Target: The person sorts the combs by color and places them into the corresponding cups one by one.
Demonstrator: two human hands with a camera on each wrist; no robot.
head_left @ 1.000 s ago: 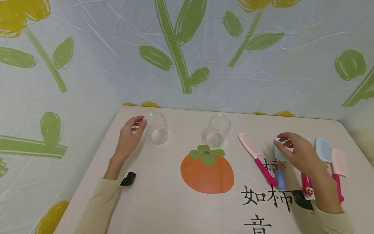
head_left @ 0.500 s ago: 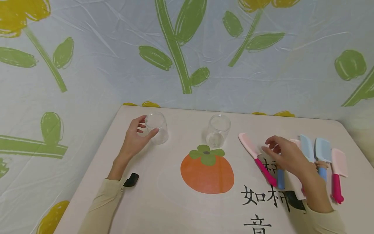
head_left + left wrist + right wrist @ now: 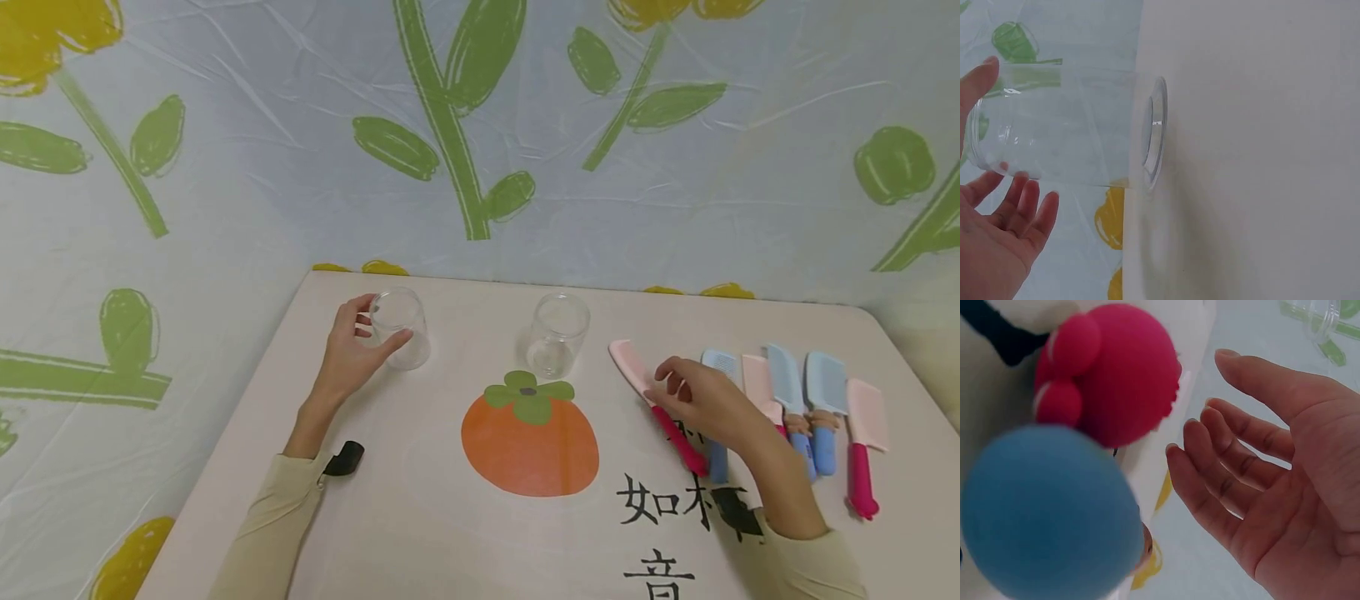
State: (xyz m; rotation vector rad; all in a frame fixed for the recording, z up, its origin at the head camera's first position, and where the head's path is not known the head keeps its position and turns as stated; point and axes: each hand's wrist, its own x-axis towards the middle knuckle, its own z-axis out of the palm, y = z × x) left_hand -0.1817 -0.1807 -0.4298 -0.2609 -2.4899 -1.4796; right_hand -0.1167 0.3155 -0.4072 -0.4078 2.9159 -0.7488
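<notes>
My left hand [image 3: 347, 354] holds a clear glass cup [image 3: 411, 318] near its upper rim, at the back left of the table. In the left wrist view the thumb lies on one side of the cup and the fingertips [image 3: 1017, 178] touch the other. Over the middle of a pink comb [image 3: 628, 363] with a magenta handle hovers my right hand [image 3: 712, 406], fingers loosely bent around nothing. It partly covers a blue comb [image 3: 718, 363] beside it. Rounded magenta [image 3: 1125, 369] and blue handle ends [image 3: 1047, 512] loom close in the right wrist view.
Another clear cup [image 3: 558, 329] stands at the back middle. Several more combs lie to the right, among them a light blue one [image 3: 826, 383] and a pink one [image 3: 867, 417]. An orange persimmon [image 3: 528, 454] and black characters are printed on the tabletop.
My left hand has come in from the left and put its thumb and fingers around the cup. The right hand has moved left from the blue comb to above the leftmost pink comb.
</notes>
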